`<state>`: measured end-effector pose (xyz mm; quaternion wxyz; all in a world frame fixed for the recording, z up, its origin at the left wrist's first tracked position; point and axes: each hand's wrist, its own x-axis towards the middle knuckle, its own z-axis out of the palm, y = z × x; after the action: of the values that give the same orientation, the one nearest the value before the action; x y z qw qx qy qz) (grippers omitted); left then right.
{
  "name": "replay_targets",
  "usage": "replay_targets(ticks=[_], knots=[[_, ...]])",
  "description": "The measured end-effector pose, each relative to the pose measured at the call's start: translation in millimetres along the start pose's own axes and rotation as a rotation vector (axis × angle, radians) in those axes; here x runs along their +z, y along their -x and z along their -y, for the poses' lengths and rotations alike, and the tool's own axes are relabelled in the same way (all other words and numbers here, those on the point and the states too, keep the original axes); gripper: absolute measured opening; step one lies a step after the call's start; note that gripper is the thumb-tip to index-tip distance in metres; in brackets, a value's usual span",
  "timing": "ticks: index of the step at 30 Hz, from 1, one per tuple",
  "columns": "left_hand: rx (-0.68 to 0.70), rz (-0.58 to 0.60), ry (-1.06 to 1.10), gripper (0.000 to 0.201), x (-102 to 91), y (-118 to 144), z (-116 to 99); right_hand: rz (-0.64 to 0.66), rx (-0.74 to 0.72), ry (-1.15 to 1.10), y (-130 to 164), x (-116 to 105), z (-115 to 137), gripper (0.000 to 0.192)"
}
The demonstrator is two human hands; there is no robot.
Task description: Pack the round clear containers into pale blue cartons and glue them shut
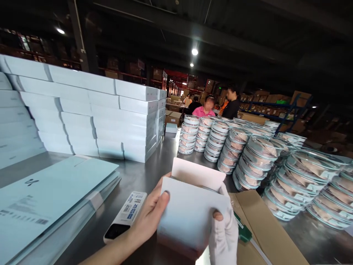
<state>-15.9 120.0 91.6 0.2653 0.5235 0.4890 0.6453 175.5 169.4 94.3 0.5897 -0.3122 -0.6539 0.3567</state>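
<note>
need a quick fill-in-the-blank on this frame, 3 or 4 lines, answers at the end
1. Both hands, the left hand bare and the right hand in a white ____, hold the white box.
2. The box's top flap is ____.
3. The stacked round containers stand to the ____ of the box.
4. The tall pile of closed white boxes stands on the metal ____.

Answers: glove; open; right; table

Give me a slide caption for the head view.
Both hands, left hand bare and right hand gloved, hold an open white box over the steel table.
</note>
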Motion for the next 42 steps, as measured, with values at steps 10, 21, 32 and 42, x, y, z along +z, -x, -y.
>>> replay_targets(ticks=[10, 21, 32, 42], knots=[[-0.046, 0.269, -0.156, 0.049, -28.4, 5, -34, 0.044, -0.016, -0.186, -5, -2, 13, 0.069], [-0.155, 0.134, -0.167, 0.039, -9.2, 56, -22, 0.264, 0.092, 1.247, 4, -240, -59, 0.022], [-0.249, 0.218, -0.417, 0.039, -24.0, 56, 42, 0.531, 0.209, 1.682, 17, -218, -82, 0.03], [-0.311, 0.14, -0.3, 0.039, -23.1, 72, 32, 0.263, 0.346, 1.524, 23, -174, -67, 0.033]])
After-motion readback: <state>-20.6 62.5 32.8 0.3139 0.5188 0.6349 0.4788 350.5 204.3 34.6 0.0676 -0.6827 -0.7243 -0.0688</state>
